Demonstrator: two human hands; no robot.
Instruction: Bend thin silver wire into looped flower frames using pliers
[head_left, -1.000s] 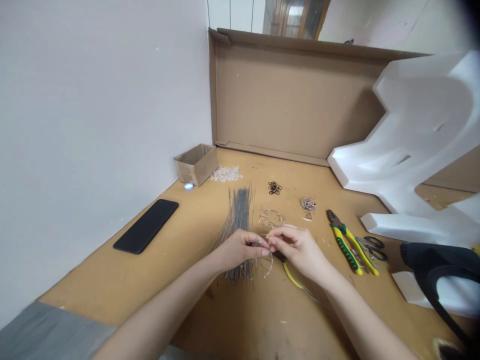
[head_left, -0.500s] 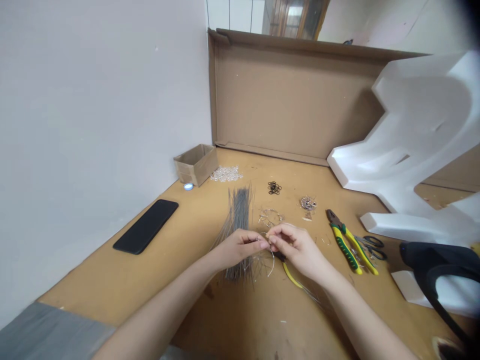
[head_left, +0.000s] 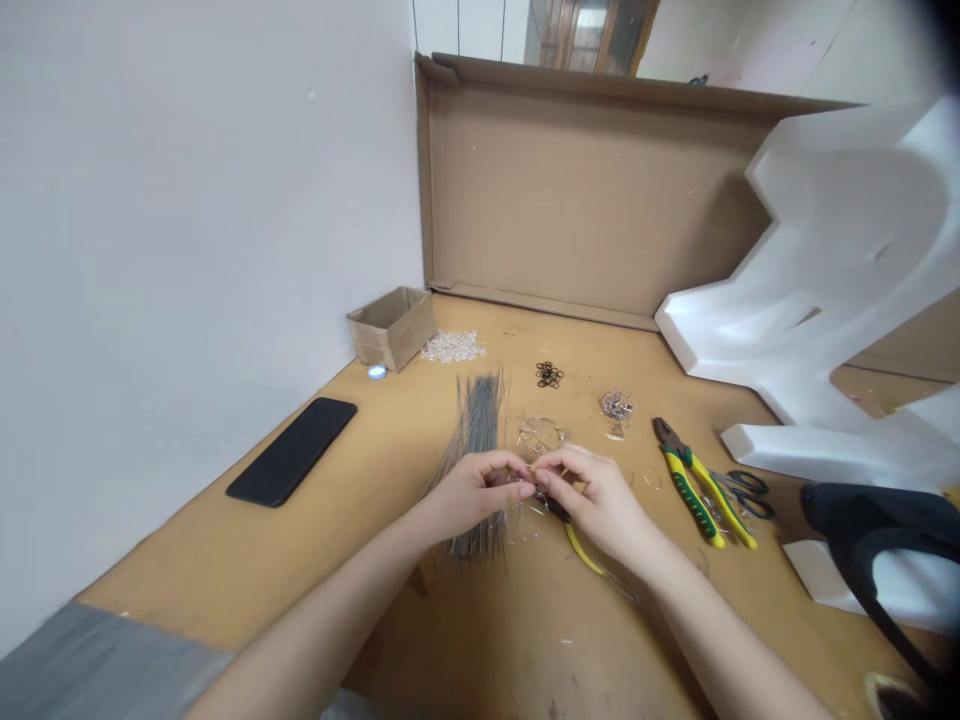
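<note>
My left hand (head_left: 480, 492) and my right hand (head_left: 589, 492) meet fingertip to fingertip over the table, both pinched on a thin piece of wire (head_left: 534, 503). Most of that wire is hidden by the fingers. Below my left hand lies a bundle of grey straight wires (head_left: 480, 425). Partly covered by my right hand is a tool with a yellow handle (head_left: 583, 550). Just beyond the fingers rests a loose ring of bent wire (head_left: 543, 433).
Pliers (head_left: 694, 490) and scissors (head_left: 744, 492) lie at right. A coil of wire (head_left: 616, 405), black rings (head_left: 549, 375), clear beads (head_left: 453, 346), a small cardboard box (head_left: 392, 328) and a black phone (head_left: 292, 452) stand farther out. White foam (head_left: 847, 260) borders the right side.
The curved wire hanging below the fingers has turned and now shows much less. Both hands have shifted very slightly and keep their pinch.
</note>
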